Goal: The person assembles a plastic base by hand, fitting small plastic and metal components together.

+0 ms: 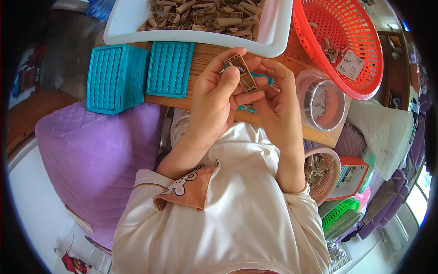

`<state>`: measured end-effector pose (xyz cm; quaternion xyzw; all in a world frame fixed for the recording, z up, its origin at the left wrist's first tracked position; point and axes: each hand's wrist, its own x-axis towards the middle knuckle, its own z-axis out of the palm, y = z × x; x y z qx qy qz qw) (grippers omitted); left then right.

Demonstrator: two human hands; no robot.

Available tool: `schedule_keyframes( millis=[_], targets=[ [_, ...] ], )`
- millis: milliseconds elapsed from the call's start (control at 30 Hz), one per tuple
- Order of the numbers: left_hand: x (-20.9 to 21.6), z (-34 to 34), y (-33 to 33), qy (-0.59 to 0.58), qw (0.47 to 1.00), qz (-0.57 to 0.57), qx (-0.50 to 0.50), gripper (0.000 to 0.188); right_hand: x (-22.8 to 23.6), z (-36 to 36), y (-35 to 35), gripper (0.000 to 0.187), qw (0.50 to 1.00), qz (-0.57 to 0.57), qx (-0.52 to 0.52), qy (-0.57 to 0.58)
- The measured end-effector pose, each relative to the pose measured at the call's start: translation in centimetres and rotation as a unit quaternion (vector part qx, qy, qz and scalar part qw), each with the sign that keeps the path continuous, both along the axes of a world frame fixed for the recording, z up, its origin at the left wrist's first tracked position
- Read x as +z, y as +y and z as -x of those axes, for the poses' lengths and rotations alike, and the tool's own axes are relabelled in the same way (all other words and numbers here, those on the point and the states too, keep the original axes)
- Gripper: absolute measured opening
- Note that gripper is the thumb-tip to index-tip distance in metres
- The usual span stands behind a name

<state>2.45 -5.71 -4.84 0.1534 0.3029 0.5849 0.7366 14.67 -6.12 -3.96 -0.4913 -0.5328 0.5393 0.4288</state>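
My left hand grips a tan plastic casing over the wooden table, its thumb pressed on the upper part. The casing is a narrow, open-faced tray shape, tilted, with small shiny metal bits inside near the thumb. My right hand is closed beside the casing's lower end, fingers curled; whatever is between its fingertips is too small or hidden to make out. Partly hidden behind both hands is a teal piece, perhaps a dimpled tray like those on the left.
Beyond my hands, a white bin holds many tan casings. Left of them stand a stack of teal dimpled trays and another teal tray. To the right are a red basket, a clear round tub and a pinkish basket.
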Motion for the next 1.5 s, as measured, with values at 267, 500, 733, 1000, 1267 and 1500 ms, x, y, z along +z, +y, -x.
schedule_keyframes(
  millis=[267,500,733,1000,1267,1500],
  targets=[
    [-0.3,-0.4,0.0,0.044,0.998,-0.035,-0.015,0.034,-0.4,-0.1,0.6,0.043,0.996,-0.027,-0.012,0.085],
    [-1.0,-1.1,-1.4,0.268,0.956,-0.117,0.002,0.032,-1.3,0.4,0.9,0.036,0.997,0.017,-0.033,0.069],
    [-1.8,0.5,-0.7,0.158,0.987,-0.039,-0.002,0.034,-1.9,0.0,1.1,0.029,0.989,0.049,0.028,0.138],
    [-3.7,5.2,-1.0,0.204,0.978,0.025,0.018,0.037,-5.0,-2.2,0.9,0.023,0.962,-0.036,0.032,-0.269],
    [-3.7,4.3,-1.6,0.157,0.983,0.046,-0.084,0.037,-7.8,-0.6,0.8,0.018,0.901,-0.179,0.077,-0.389],
    [-4.1,4.5,-1.9,0.143,0.985,0.045,-0.086,0.039,-7.5,-0.3,0.7,0.019,0.94,-0.137,0.055,-0.308]
  ],
)
